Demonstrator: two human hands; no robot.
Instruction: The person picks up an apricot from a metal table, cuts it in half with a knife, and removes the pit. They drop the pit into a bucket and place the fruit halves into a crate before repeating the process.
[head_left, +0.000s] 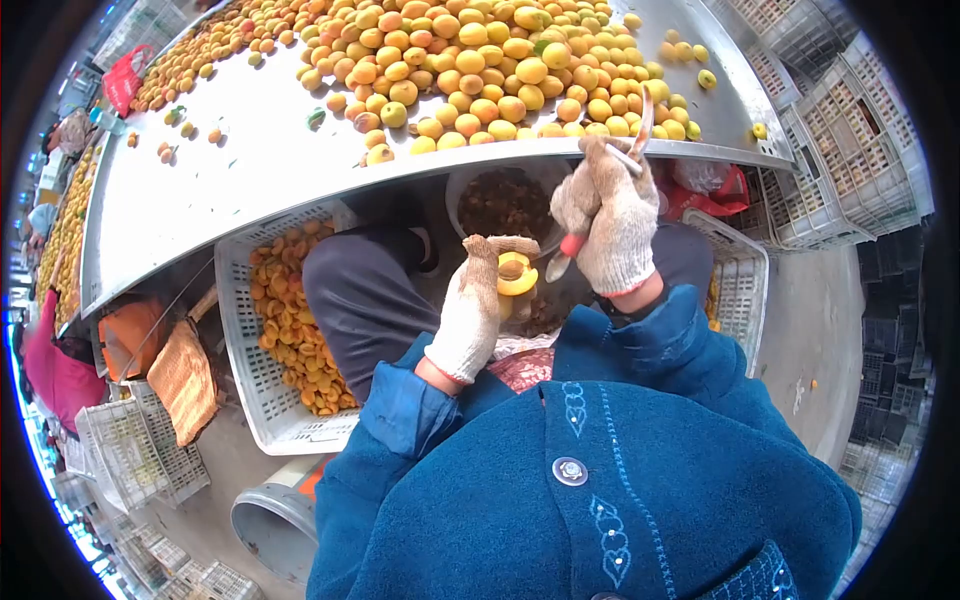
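Note:
My left hand point(476, 305), in a stained white knit glove, holds a cut apricot half point(517, 274) with its pit cavity facing up, above my lap. To its right and higher, my right hand point(615, 220), also gloved, is closed around a small curved knife point(645, 122), whose blade points up near the table's edge. A red part and a rounded metal end show below that fist. Beneath and between the hands, a round tub point(455, 190) holds dark brown pits. Whole apricots point(470, 62) are heaped on the metal table in front.
The metal table point(190, 215) spans the front. A white crate point(240, 365) of cut apricots stands left of my legs; another crate point(745, 290) is at the right. A grey bucket point(275, 520) lies below left. Stacked crates point(835, 150) stand far right. A person in pink point(60, 385) is far left.

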